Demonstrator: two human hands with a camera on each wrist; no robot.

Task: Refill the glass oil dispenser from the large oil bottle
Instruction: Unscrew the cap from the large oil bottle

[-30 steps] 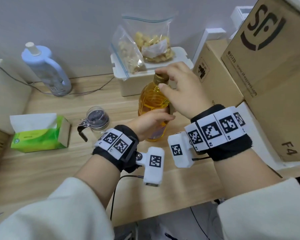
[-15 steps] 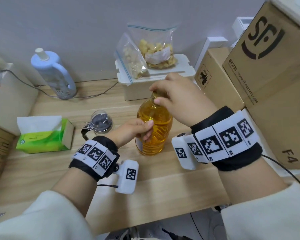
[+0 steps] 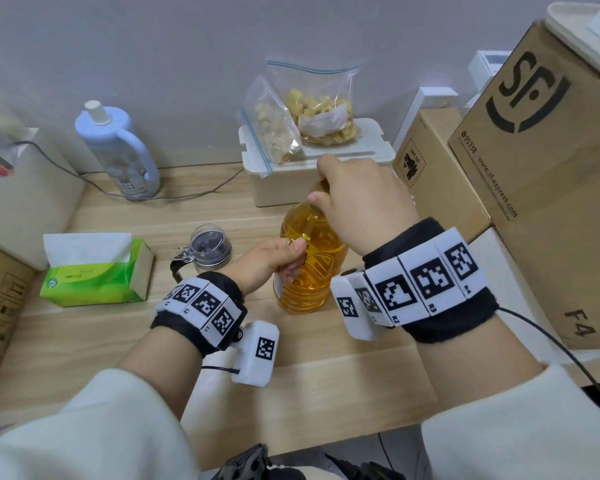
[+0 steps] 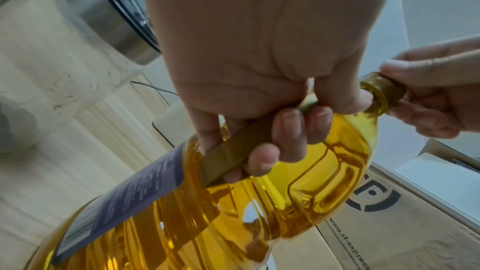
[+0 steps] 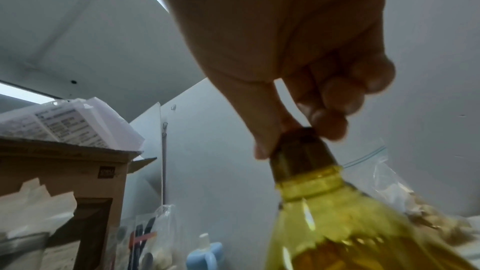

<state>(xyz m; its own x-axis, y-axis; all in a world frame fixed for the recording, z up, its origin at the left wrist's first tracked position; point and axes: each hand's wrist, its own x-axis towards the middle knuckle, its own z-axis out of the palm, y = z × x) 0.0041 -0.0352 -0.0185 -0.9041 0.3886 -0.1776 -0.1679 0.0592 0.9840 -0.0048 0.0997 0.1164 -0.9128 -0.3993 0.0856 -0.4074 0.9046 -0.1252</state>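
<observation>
The large oil bottle (image 3: 317,268) stands upright on the wooden table (image 3: 125,327), full of golden oil. My left hand (image 3: 274,258) grips its golden handle (image 4: 233,151) on the side, fingers curled round it. My right hand (image 3: 357,199) is on top of the bottle and pinches the golden cap (image 5: 298,149) between thumb and fingers. The glass oil dispenser (image 3: 210,245), with a clear domed lid and steel collar, stands just left of the bottle, beyond my left wrist. It also shows in the left wrist view as a steel ring (image 4: 103,15).
A green tissue box (image 3: 94,271) sits at the left. A blue-white jug (image 3: 118,150) and a cable stand at the back. A white box (image 3: 319,174) with snack bags is behind the bottle. Cardboard boxes (image 3: 534,168) crowd the right side.
The bottle has come nearer to me on the table with both hands on it. My left hand has shifted lower on the handle; the right hand stays on the cap.
</observation>
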